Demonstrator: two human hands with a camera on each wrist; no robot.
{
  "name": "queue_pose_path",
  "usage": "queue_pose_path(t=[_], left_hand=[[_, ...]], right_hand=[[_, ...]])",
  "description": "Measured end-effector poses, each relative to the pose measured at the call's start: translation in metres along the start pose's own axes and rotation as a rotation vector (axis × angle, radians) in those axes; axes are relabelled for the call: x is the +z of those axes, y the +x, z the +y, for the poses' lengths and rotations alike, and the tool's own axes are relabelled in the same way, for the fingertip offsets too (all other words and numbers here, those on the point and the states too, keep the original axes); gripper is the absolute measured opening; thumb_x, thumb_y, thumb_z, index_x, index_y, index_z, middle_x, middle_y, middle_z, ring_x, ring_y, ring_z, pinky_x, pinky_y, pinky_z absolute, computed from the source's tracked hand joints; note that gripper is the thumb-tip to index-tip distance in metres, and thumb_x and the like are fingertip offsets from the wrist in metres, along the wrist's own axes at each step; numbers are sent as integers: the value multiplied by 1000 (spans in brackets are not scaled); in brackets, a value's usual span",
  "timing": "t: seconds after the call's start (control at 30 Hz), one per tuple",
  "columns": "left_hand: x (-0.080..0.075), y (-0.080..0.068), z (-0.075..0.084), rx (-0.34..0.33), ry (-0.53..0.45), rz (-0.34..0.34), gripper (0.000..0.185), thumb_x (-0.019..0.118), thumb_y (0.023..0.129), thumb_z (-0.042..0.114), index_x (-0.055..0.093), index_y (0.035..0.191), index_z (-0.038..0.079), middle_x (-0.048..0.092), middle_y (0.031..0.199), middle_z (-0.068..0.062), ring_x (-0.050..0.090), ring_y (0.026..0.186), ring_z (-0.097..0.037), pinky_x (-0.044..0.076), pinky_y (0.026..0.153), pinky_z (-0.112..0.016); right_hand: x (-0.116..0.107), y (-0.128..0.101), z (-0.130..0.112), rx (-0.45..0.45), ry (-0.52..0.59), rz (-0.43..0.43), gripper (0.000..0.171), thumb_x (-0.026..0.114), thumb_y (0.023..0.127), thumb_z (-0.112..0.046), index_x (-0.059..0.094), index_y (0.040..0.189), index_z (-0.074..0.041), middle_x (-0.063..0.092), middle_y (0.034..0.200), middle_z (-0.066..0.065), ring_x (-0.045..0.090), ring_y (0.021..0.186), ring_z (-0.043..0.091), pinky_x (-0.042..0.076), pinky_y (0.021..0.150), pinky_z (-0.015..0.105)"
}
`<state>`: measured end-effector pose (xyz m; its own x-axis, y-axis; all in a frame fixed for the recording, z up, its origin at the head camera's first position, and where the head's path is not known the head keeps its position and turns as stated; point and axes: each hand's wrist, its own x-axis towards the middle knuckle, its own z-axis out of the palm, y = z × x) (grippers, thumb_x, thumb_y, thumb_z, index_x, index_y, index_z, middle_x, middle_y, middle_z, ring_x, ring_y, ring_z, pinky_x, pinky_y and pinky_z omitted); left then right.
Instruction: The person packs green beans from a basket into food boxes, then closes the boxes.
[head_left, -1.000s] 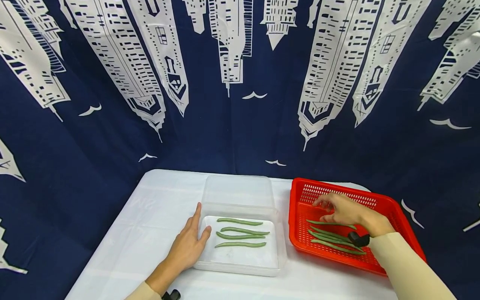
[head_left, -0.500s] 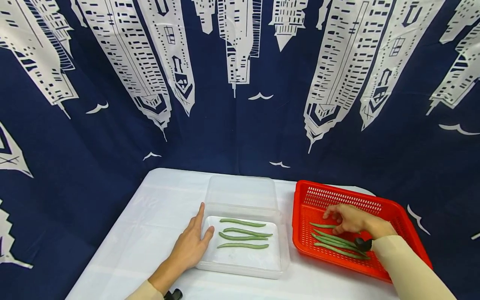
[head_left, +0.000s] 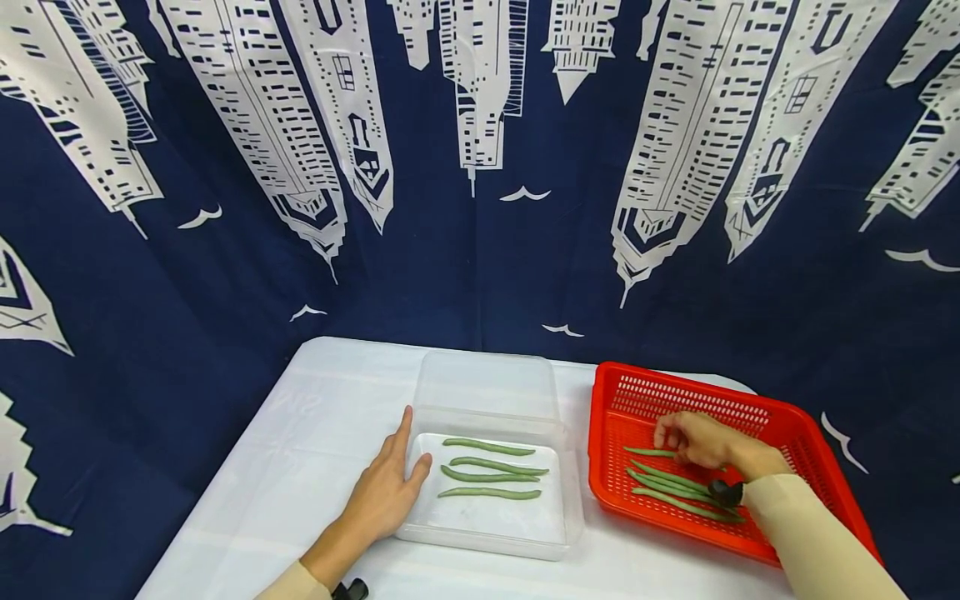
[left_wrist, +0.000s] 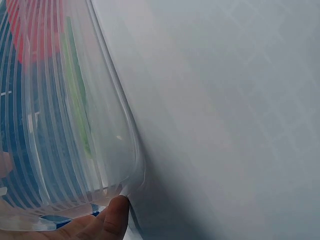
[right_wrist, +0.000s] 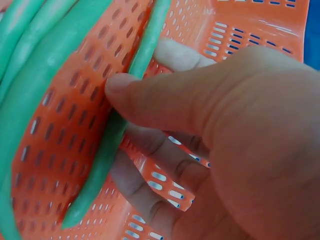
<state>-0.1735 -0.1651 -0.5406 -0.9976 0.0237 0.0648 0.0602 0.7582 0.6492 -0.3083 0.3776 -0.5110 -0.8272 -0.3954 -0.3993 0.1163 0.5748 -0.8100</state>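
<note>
1. We take the clear plastic container as our landmark; it sits on the desk, which wears a white cover, with its lid standing open on the far side.
2. Our left hand lies flat on the desk against the container's left wall, fingers straight and relaxed, thumb touching the rim; we judge it is there to keep the light container from sliding.
3. Inside the container lie 4 green beans, set side by side and running left to right, apart from one another, which reads as a tidy row rather than a heap.
4. To the right of the container, just beside it, stands the red basket with a perforated floor.
5. Our right hand is inside that basket, thumb and fingers pinching 1 bean; the right wrist view shows the thumb tip pressed on it and the fingers curled beneath.
6. The pinched bean is at the basket floor, the farthest of the loose beans from us, so it is taken singly while the others stay bunched nearer to us.
</note>
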Motion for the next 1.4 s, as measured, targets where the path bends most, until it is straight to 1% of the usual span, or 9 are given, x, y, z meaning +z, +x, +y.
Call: queue_pose_path(t=[0.07,0.17,0.33,0.43,0.53,0.8,1.07,1.23,1.4], left_hand=[[0,0,1,5,3,2,85,58,123,41,10,190,22,51,178,-28,59,157,-57,45,127,-81],[-2,0,1,7,11,7,85,57,123,41,10,190,22,51,178,-28,59,158,-57,45,127,-81],[-2,-2,1,3,4,-1,85,57,123,42,10,190,22,50,179,-28,57,159,-57,44,128,-81],[-2,-2,0,5,3,-2,85,57,123,43,10,190,22,50,179,-28,58,159,-57,45,128,-80],[-2,-2,1,8,8,6,85,56,123,44,11,190,22,51,178,-28,59,158,-57,46,127,-79],[-1,-2,1,11,3,1,85,58,122,42,11,190,20,49,179,-29,56,160,-57,45,128,-80],[0,-5,3,7,-7,-2,85,58,122,40,12,190,19,48,180,-29,55,161,-57,45,128,-80],[2,-6,3,15,-5,0,85,58,123,41,11,190,19,49,180,-30,56,160,-58,45,127,-82],[-1,-6,3,18,6,1,84,57,123,41,12,190,18,49,179,-31,56,159,-59,45,125,-83]], right_hand=[[0,1,0,54,105,22,45,37,119,-9,75,98,4,54,91,4,42,75,16,47,74,29],[1,1,-1,34,49,25,45,37,118,-8,74,97,5,55,87,3,43,72,15,45,72,27],[0,-6,-3,-141,-303,23,21,54,102,17,72,101,6,58,86,6,44,70,12,41,67,23],[-1,-11,-4,-221,-463,53,35,62,88,27,74,101,-4,61,88,6,46,73,9,40,68,22],[-4,-15,-5,-272,-519,68,37,65,87,26,73,102,-6,64,89,6,48,75,7,42,69,23],[-2,-23,-10,-304,-544,93,39,69,89,24,74,105,-11,66,91,4,52,79,7,45,69,24],[2,-30,-19,-309,-393,98,42,55,86,31,71,107,-2,60,93,6,52,80,10,49,71,23],[2,-38,-28,-344,-460,133,46,54,88,29,72,110,-7,67,100,5,59,85,8,56,74,23],[6,-45,-42,-374,-506,185,42,63,92,25,73,111,-11,70,101,4,62,87,12,57,77,23]])
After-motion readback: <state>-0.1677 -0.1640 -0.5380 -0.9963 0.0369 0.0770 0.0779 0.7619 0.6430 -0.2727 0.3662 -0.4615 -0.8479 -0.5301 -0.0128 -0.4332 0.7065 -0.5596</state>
